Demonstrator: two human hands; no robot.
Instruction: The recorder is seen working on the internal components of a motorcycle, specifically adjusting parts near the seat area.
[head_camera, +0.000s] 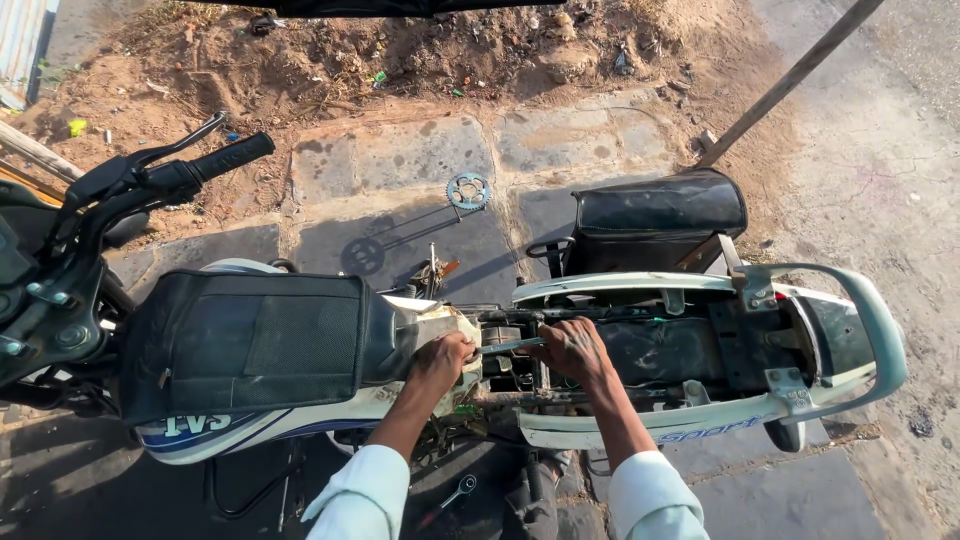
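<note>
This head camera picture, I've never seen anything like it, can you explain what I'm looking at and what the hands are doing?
The camera sits on a person's head and looks down at their two bare hands. Below is a white motorcycle with a black padded tank cover; its black seat is off, standing on the stone paving behind. The left hand rests by the tank's rear edge. The right hand grips a slim metal tool over the open frame. A toothed metal sprocket lies on the paving, a small spanner on the ground near the sleeves.
</note>
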